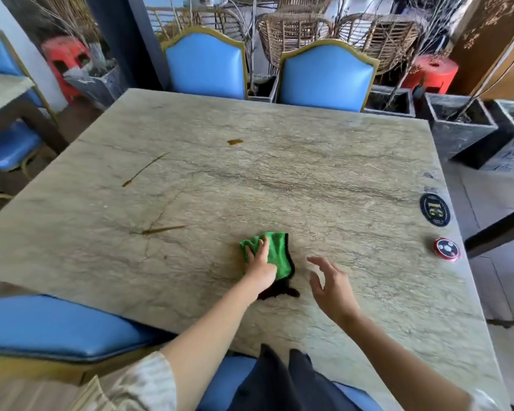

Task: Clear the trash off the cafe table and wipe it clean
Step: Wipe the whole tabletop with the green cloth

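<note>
While our left grip (260,264) lies flat and unclenched on the green cloth (278,252), pressing it to the table (324,161) near the front edge, our right grip (331,287) hovers released and spread just right of the cloth, not touching it. Brown stains (235,141) lie farther back.

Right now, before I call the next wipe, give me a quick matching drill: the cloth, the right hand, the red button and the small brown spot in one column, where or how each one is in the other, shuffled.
Things:
1. green cloth
2. right hand
3. red button
4. brown spot

Place or state:
a. near the right edge of the table
b. far middle of the table top, uncovered
c. pressed to the table under the left hand
d. open, holding nothing

Pairs: 1-c, 2-d, 3-a, 4-b
</note>
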`<state>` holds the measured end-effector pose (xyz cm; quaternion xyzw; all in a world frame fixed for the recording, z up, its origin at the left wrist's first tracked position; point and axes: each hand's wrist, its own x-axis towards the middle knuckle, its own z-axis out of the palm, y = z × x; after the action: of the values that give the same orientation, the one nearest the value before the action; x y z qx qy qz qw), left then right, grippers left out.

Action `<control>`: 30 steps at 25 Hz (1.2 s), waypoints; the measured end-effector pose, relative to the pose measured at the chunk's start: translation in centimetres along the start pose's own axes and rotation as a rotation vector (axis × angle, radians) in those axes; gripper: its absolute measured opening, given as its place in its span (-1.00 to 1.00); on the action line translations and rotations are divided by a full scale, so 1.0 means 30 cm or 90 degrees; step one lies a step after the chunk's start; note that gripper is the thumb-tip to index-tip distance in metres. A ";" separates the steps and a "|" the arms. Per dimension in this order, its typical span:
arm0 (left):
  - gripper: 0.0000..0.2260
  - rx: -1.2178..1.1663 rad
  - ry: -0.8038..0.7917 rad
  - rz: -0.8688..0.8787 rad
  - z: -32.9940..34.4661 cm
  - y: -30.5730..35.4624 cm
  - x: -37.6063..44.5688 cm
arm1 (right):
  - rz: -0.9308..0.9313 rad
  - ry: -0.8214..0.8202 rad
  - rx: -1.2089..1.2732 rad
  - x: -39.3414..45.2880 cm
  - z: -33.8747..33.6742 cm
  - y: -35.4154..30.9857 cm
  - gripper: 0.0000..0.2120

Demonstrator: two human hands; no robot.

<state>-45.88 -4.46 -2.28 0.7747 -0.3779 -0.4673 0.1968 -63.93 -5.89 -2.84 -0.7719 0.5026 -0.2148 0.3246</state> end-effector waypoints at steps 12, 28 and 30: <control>-0.53 0.163 0.088 0.070 -0.537 -0.344 -0.149 | 0.016 -0.192 -0.199 0.156 0.222 -0.220 -0.14; -0.34 0.484 0.120 -0.034 -1.315 -0.999 -0.015 | 0.035 0.050 -0.163 0.184 0.898 -0.685 -0.73; -0.37 0.452 0.138 -0.046 -1.307 -1.016 0.016 | 0.004 0.026 -0.148 0.226 0.987 -0.783 -0.74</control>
<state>0.72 12.69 -3.56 0.8524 -0.4660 -0.2292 -0.0618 -26.76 3.01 -6.61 -0.7983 0.5329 -0.1699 0.2232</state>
